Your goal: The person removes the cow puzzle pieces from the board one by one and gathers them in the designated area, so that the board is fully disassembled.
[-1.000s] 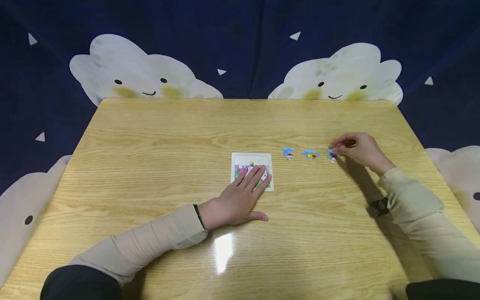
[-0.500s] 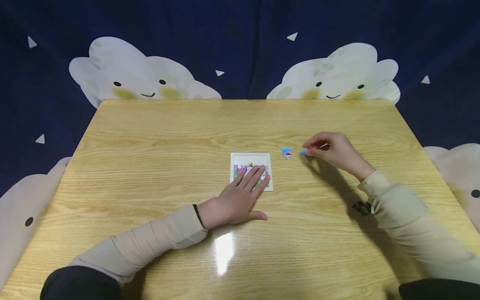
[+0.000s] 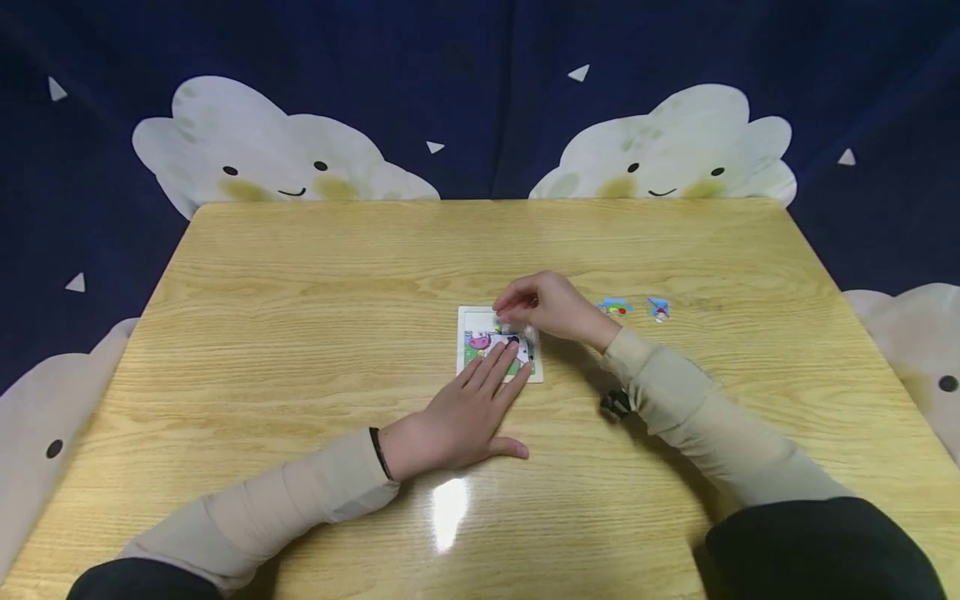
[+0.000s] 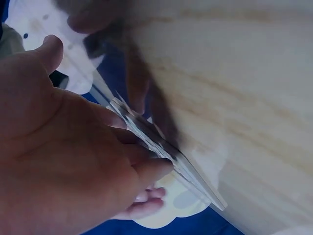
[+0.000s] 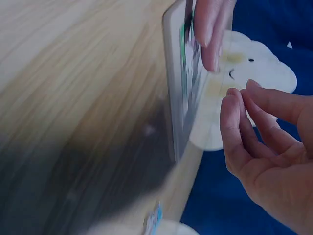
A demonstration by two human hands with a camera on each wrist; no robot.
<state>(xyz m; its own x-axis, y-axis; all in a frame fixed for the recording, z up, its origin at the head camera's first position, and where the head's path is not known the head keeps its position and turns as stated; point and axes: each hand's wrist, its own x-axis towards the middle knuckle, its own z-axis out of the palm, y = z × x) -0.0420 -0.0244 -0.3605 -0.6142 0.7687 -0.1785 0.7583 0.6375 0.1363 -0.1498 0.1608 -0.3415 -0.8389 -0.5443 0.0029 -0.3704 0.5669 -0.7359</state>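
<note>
A square, white-bordered picture-puzzle board (image 3: 461, 346) with a cow picture lies mid-table; its upper part shows blank white. My left hand (image 3: 465, 408) rests on its lower part, fingers stretched out across the cow. Over the upper right of the board hovers my right hand (image 3: 551, 304), fingers loosely bent and tips drawn together. In the right wrist view no piece shows at those fingertips (image 5: 232, 105), and the tips stand off the board surface. Right of the board lie two small puzzle pieces (image 3: 617, 307), both partly blue. A blurred blue piece (image 5: 154, 219) shows near the board in the right wrist view.
The wooden table (image 3: 315, 283) reaches back to a dark blue curtain (image 3: 480, 92) printed with smiling clouds. My right forearm (image 3: 712, 425) crosses the right side of the table, and a dark watch-like device (image 3: 615, 405) hangs at that wrist.
My right hand has moved left from the far-right piece, past the middle piece, to above the board. It now covers the spot of the leftmost piece in the head view. My left hand has barely shifted.
</note>
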